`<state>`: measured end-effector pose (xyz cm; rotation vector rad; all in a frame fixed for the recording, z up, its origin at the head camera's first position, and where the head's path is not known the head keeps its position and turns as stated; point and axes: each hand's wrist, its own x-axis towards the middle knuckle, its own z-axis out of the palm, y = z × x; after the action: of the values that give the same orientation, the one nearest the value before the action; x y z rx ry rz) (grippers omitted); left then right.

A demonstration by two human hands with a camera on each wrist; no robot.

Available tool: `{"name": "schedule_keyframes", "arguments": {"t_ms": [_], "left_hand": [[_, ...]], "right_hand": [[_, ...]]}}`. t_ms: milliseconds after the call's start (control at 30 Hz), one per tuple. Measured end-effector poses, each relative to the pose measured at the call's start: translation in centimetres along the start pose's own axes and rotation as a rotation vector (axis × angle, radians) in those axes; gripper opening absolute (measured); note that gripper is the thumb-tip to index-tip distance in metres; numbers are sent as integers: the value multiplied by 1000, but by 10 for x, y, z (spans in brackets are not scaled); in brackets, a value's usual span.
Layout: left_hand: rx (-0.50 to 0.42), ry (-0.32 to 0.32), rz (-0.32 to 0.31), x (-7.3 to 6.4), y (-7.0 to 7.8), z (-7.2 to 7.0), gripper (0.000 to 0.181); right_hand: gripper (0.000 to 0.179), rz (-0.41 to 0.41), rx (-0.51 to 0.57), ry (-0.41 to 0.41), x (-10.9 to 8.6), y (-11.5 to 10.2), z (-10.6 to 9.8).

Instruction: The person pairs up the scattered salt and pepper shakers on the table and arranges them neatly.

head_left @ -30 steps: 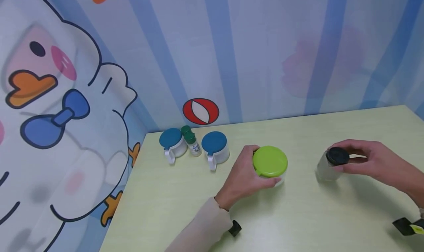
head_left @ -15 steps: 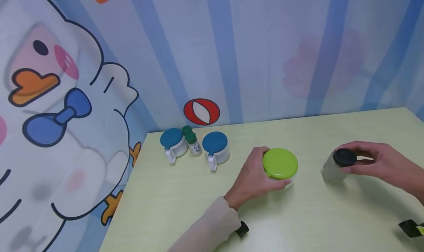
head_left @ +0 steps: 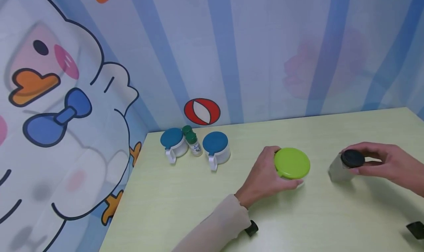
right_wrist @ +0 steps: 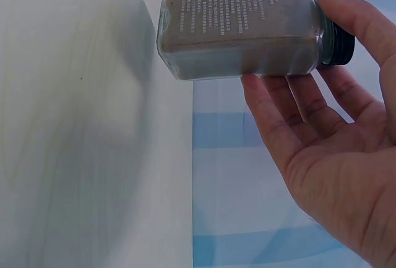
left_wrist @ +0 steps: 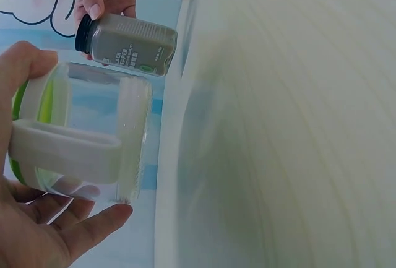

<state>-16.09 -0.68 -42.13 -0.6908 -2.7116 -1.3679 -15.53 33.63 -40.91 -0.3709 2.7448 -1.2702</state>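
Observation:
My left hand (head_left: 265,176) grips a clear glass seasoning jar (head_left: 292,163) with a bright green lid, thumb and fingers around its side. In the left wrist view the white handle (left_wrist: 65,150) of this jar faces the camera, and its base is apart from the tabletop. To the right, my right hand (head_left: 394,167) pinches a pepper bottle (head_left: 339,169) near its black cap. Brownish-grey powder fills much of this glass bottle (right_wrist: 241,33), and the label reads black pepper. Its base is held slightly off the table. A short gap separates jar and bottle.
Two white jars with blue lids, a left one (head_left: 173,143) and a right one (head_left: 216,149), stand at the back left of the pale table (head_left: 172,207). Between them are two small green-capped bottles (head_left: 194,145). A cartoon-printed backdrop (head_left: 258,53) rises behind the table edge.
Both hands have moved to the right, carrying the green-lidded jar and the pepper bottle. The gap between the two has narrowed a little. The blue-lidded jars have stayed put.

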Motion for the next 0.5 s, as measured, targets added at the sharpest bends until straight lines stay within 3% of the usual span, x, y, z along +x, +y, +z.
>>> {"name": "schedule_keyframes", "arguments": {"t_ms": [500], "left_hand": [[-50,-28,-9,13,6,22,76]], "right_hand": [[47,-74,-7,63,2,23,-10]]}}
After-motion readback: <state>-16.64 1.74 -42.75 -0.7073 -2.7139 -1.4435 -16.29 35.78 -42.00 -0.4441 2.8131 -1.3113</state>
